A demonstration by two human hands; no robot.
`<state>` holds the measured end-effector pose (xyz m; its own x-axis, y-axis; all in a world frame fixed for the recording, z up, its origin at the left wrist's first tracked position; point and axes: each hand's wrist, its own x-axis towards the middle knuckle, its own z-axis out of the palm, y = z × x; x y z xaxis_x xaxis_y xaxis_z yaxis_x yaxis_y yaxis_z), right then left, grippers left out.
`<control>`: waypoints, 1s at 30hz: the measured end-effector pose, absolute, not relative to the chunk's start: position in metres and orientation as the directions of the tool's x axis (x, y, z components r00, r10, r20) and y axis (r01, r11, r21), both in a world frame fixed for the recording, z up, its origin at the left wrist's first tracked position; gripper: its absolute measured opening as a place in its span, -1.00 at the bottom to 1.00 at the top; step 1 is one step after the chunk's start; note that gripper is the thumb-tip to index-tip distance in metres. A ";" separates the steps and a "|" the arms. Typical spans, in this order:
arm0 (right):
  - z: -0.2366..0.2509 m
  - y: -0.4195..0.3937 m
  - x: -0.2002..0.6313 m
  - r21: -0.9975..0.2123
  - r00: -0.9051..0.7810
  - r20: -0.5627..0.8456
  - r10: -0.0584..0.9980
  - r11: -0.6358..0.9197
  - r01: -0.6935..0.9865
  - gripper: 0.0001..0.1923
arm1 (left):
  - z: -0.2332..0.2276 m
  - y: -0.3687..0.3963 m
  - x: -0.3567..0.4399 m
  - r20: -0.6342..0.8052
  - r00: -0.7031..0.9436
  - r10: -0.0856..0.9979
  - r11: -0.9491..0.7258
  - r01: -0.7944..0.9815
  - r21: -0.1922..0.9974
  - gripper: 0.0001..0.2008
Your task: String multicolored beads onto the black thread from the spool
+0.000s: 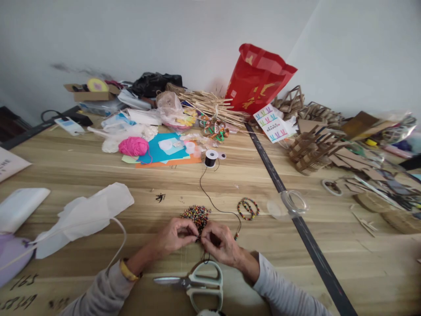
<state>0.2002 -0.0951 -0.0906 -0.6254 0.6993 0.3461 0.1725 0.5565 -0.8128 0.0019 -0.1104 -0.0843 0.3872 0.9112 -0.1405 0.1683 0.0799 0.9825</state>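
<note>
Over a heap of small multicoloured beads [196, 215], my left hand [177, 235] is closed in a pinch; what lies between its fingertips is too small to name. My right hand [222, 241] meets it fingertip to fingertip, pinching a thin black cord [212, 197]. The cord runs from a white-ended spool [211, 159] past the right hand, with a few strung beads [236, 236] beside that hand. A dark cord loop hangs below the fingers. Scissors [205, 283] with pale green handles lie near my wrists, blades pointing left. A finished-looking beaded loop [248, 209] lies to the right.
Small black snippets [160, 198] lie left of the beads. A clear tape roll [295, 202] rests on the dark strip. Pink yarn [133, 146] and blue paper [164, 149] sit further back. Behind stands a red bag [258, 81]; woven baskets [309, 151] crowd the right.
</note>
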 end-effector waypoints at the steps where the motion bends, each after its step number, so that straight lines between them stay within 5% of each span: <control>1: -0.091 -0.095 0.200 -0.811 -0.626 0.348 0.697 0.559 0.172 -0.91 | -0.085 -0.110 0.002 -0.136 0.387 0.912 0.076 0.168 0.983 -0.89; 30: -0.093 -0.096 0.201 -0.821 -0.626 0.344 0.700 0.548 0.161 -0.93 | -0.086 -0.111 0.004 -0.154 0.375 0.914 0.099 0.163 0.982 -0.89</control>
